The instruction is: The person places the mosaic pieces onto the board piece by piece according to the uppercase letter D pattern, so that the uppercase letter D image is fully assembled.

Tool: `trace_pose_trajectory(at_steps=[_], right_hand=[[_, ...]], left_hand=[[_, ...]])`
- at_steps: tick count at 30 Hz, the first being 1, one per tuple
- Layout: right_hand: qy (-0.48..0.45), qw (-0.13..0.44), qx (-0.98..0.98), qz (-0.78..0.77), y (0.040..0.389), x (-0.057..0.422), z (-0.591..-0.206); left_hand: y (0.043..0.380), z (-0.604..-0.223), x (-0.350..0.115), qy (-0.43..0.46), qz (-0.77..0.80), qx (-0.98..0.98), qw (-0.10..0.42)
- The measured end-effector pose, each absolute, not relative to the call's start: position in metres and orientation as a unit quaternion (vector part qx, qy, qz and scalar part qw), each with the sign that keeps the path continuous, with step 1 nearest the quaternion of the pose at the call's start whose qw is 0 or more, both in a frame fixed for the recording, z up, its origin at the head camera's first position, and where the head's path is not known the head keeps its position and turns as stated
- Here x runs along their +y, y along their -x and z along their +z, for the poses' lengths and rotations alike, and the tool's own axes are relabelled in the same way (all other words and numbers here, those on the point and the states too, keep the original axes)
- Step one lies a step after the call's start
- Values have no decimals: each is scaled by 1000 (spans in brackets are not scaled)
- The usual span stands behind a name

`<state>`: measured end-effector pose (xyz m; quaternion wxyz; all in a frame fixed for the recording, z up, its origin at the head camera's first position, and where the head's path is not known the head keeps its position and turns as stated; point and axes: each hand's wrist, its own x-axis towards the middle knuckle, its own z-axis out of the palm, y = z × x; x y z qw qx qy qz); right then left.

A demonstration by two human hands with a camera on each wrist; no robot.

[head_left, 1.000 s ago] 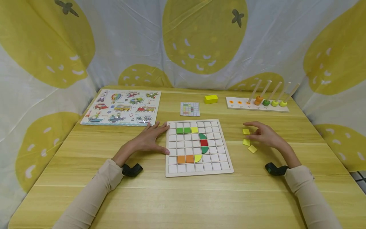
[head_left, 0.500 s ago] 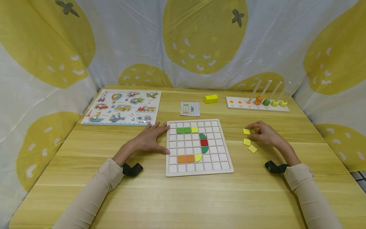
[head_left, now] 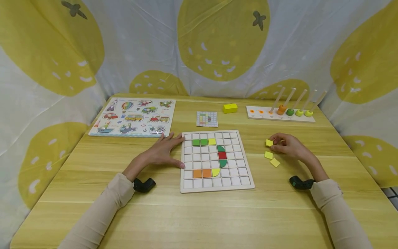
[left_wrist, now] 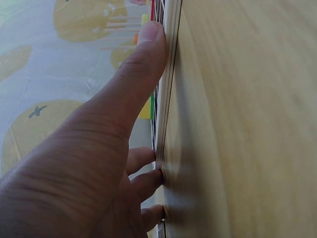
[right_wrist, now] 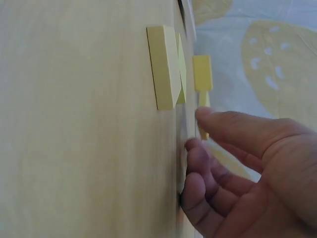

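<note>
My right hand [head_left: 289,144] pinches a small yellow square tile [head_left: 269,143] between thumb and fingers, to the right of the board. Two more yellow tiles lie on the table just nearer to me, a flat one [head_left: 268,155] and a turned one [head_left: 275,162]. With fingers spread, my left hand [head_left: 163,151] rests at the left edge of the white grid board [head_left: 202,186], its thumb [left_wrist: 149,37] on the rim. The board carries green, yellow, orange and red squares, plus rounded green and yellow pieces such as the yellow quarter-round [head_left: 215,172].
Behind the board lie a printed pattern card [head_left: 207,119] and a yellow block [head_left: 230,108]. A vehicle picture puzzle [head_left: 133,117] lies at the back left. At the back right stands a peg rack [head_left: 280,116] with upright sticks and coloured beads. A fruit-print curtain [head_left: 155,52] encloses the table.
My right fingers have closed on the farthest yellow tile and shifted it slightly to the right, tilting it. The left hand and the board have stayed in place.
</note>
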<state>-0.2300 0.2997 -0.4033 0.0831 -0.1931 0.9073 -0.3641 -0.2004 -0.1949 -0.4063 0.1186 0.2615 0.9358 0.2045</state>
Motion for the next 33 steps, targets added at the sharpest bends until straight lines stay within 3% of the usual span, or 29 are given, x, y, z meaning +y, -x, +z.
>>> trace_pose_trajectory(at_steps=[18,33], right_hand=[[207,63,875,-433,231,284,-400],[220,94,843,-482,225,257,-391]], left_hand=[[200,-406,-194,-255,203,938,121],[200,-406,-194,-259,207,936,117]])
